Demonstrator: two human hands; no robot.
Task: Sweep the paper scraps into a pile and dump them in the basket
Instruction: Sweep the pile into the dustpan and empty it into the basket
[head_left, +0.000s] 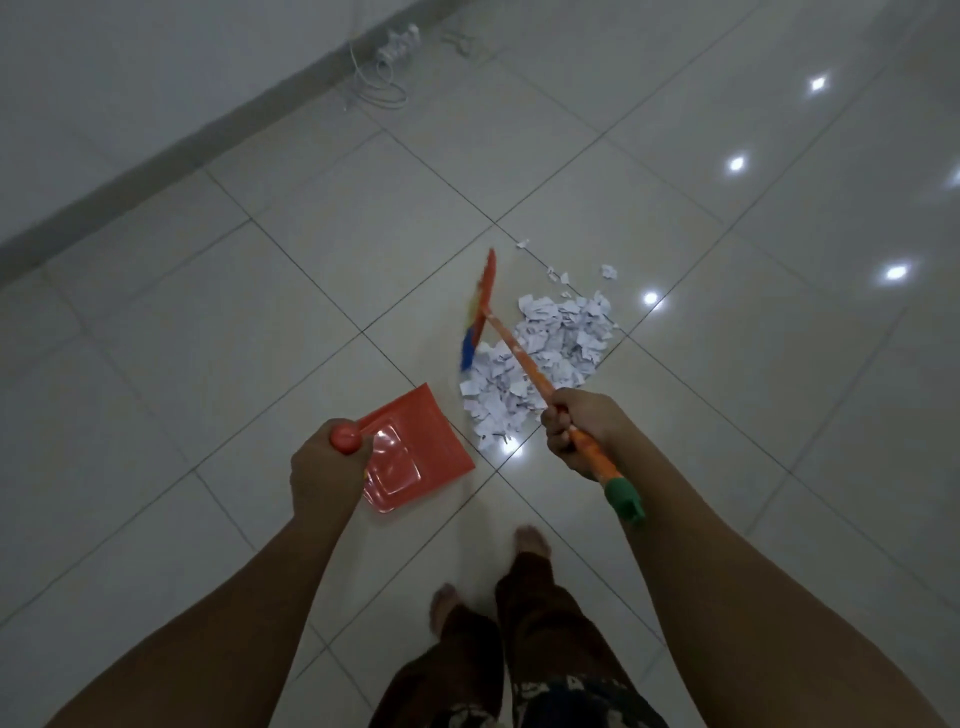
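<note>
Glossy pale floor tiles (260, 291) fill the frame; at lower left the left hand (324, 470) curls round the orange dustpan (415, 447) handle; right of centre lies a heap of white paper scraps (545, 358); the right hand (576, 426) grips the broom (511, 348) shaft, its blurred head left of the heap.

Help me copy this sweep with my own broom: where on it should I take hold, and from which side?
Grip the broom high on its orange shaft, just below the green end cap, from the right and above, as the right hand does. The thin straight shaft slants up from the paper scraps toward the person, so fingers wrap it.
</note>
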